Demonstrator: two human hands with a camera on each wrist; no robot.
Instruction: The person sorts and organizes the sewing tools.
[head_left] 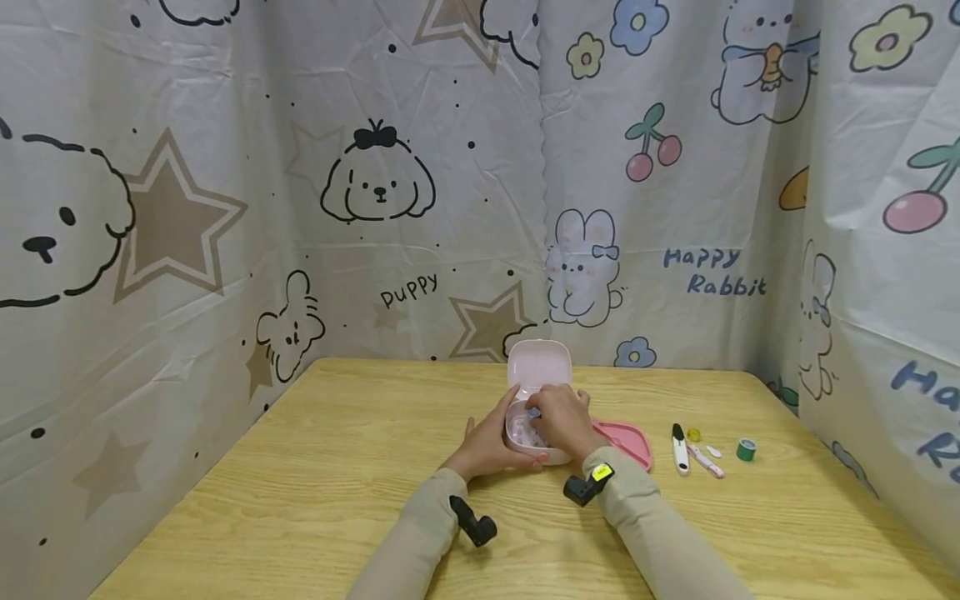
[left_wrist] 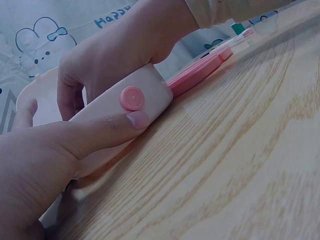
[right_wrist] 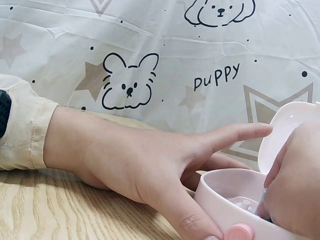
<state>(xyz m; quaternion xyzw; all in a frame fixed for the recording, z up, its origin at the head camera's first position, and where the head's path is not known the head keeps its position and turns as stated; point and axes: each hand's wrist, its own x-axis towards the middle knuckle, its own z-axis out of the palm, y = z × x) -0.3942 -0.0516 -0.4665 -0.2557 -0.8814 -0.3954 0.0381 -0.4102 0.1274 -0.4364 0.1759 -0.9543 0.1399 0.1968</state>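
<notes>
Pink box (head_left: 536,433) sits mid-table (head_left: 315,467), lid up; my left hand (head_left: 487,446) cups its side, thumb along the front wall by the round button (left_wrist: 132,98), which I judge steadies it; my right hand (head_left: 558,421) dips inside, fingers curled, seemingly pinching something small I can't make out; a pink tray (head_left: 626,440) lies beside.

The light around me is soft and even, bright enough with no glare. From my head view, only faint shadows sit under my forearms on the bench (head_left: 300,467), and the curtain (head_left: 225,208) bows slightly toward the frame edges. My left wrist view looks cool and bluish, my left hand (left_wrist: 45,165) close and soft-focused. The right wrist view is sharper.
</notes>
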